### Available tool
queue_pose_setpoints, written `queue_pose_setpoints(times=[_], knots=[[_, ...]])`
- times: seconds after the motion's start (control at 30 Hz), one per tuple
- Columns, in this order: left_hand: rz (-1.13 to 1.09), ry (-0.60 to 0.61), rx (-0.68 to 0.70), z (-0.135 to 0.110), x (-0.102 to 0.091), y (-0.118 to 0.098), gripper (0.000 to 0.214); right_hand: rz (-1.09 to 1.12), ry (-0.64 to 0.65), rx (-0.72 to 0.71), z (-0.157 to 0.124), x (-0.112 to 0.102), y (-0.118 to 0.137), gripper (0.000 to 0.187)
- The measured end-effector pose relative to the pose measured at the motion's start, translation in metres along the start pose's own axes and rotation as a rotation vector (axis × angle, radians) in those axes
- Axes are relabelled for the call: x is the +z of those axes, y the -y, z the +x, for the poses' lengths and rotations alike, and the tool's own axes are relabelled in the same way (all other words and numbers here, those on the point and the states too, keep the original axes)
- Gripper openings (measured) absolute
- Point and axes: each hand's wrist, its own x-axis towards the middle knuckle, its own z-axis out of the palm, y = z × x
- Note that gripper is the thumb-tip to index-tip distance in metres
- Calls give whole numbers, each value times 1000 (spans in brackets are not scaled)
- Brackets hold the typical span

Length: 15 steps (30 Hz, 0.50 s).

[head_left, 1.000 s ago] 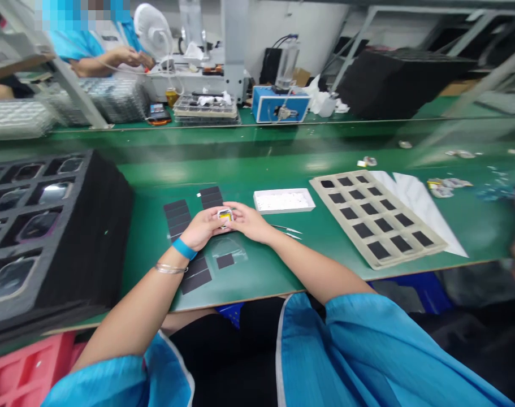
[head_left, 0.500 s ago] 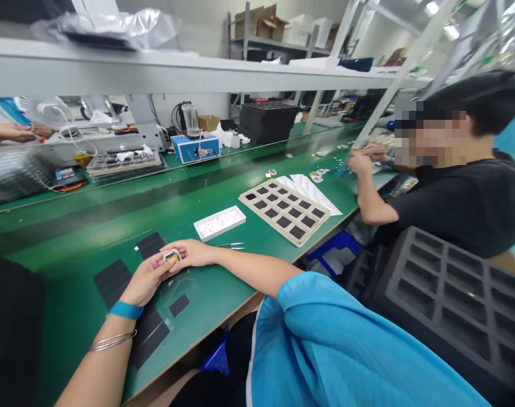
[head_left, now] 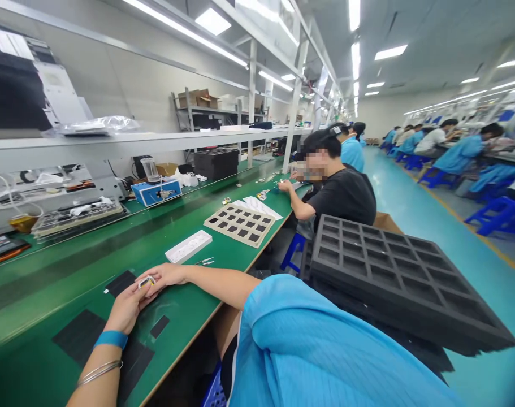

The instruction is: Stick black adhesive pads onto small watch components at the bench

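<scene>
Low over the green bench, my left hand (head_left: 125,308) and my right hand (head_left: 169,275) meet around a small electronic part (head_left: 146,281). It has a white rim and something yellow inside; its exact kind is too small to tell. Fingers of both hands are closed on it from either side. Under and beside the hands lie dark flat sheets (head_left: 79,334) and a small black rectangle (head_left: 160,327). Beyond my right hand is a shallow white box (head_left: 188,247) holding tiny pieces. Tweezers (head_left: 205,261) rest in front of that box.
Farther along the bench is a beige tray (head_left: 223,228) with black squares, beside white paper (head_left: 261,207). A person in black (head_left: 342,198) works there. To my right stands stacked black foam trays (head_left: 384,277). A blue machine (head_left: 155,192) sits near the shelf.
My view has swung up and to the right, showing more of the room and the foam trays. Both hands still hold the small part together.
</scene>
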Motion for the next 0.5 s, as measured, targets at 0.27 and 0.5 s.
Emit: queue_pose_setpoints(times=[0.27, 0.5], knots=[[-58, -90, 45, 5, 5, 3, 16, -19, -125, -45, -3, 10, 3, 65], [-56, -120, 103, 11, 2, 11, 26, -125, -159, -71, -12, 19, 15, 55]])
